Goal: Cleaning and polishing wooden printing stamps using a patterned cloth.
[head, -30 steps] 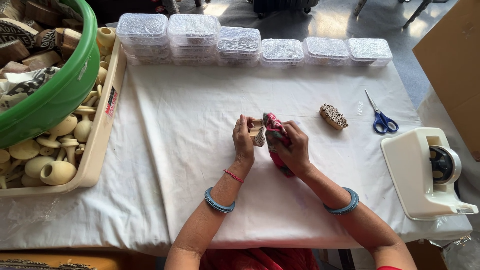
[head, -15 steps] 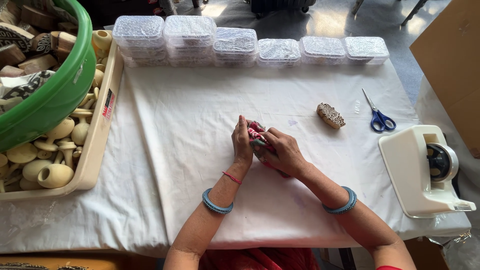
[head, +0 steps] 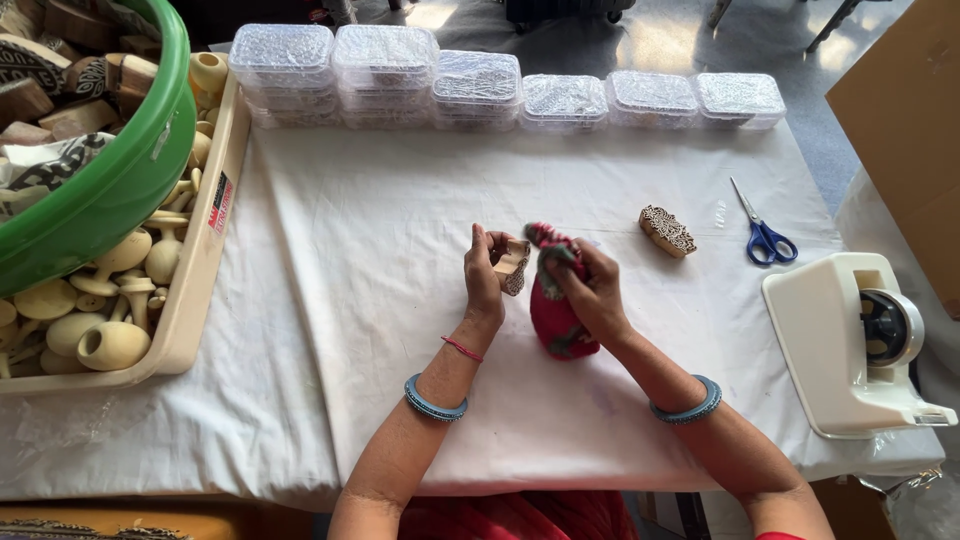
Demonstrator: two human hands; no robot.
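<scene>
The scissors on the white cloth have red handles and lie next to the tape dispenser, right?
Not quite: the scissors have blue handles, not red. The head view shows them lying on the white cloth next to the tape dispenser.

On the counter (head: 350,300) there are six stacks of clear plastic boxes (head: 500,88), two carved wooden blocks (head: 667,230), one pair of scissors (head: 762,236) and one tape dispenser (head: 855,340).

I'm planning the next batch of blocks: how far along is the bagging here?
Done: nothing finished shows on the white cloth. In hand: the left hand holds a small carved wooden block at the mouth of a red fabric pouch gripped by the right hand. Left: a second carved block lies by the scissors.
</scene>
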